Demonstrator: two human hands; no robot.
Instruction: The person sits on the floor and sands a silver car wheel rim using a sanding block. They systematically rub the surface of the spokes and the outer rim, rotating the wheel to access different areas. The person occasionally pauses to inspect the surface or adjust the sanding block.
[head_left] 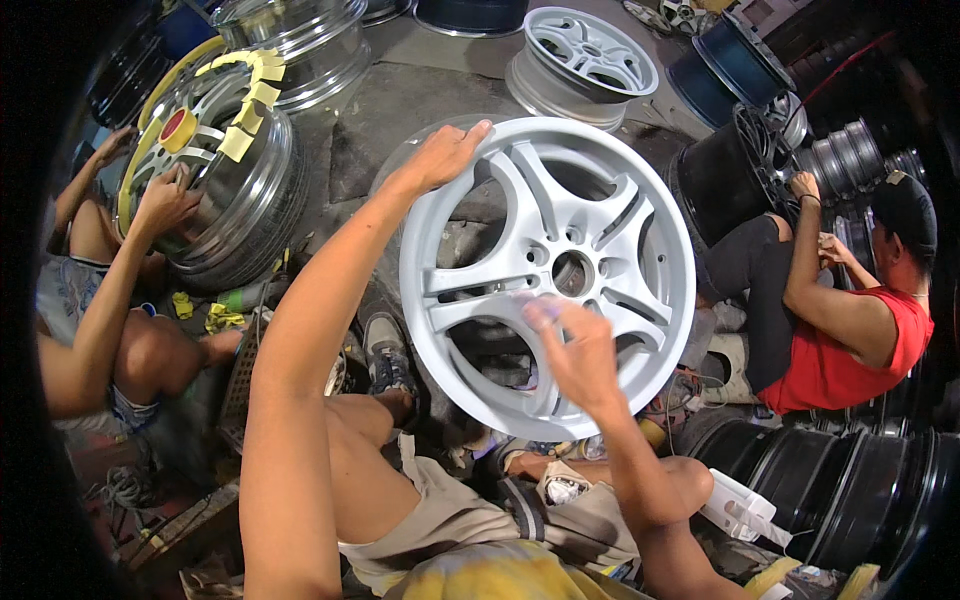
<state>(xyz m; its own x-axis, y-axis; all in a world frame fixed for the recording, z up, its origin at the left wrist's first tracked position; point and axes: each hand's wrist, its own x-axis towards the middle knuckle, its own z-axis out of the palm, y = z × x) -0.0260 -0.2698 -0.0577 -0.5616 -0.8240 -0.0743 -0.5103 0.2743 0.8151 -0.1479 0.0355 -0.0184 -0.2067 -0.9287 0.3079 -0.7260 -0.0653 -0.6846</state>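
Note:
A pale grey, matte alloy wheel rim [672, 235] with paired spokes stands tilted in front of me, face toward me. Its upper left edge is in the grip of my left hand [448, 158], fingers curled over the lip. My right hand [578, 350] is over the lower spokes, just below the centre hole, fingers drawn together at a spoke's surface. Motion smears the fingertips; a small pale purplish patch shows at them, too blurred to name.
Left, a person's hands work on a tyred wheel [205, 215] edged with yellow paper pieces. Right, a person in a red top [850, 345] sits by a black rim [725, 170]. Another grey rim [580, 65] lies beyond mine; dark stacked rims [830, 490] are at lower right.

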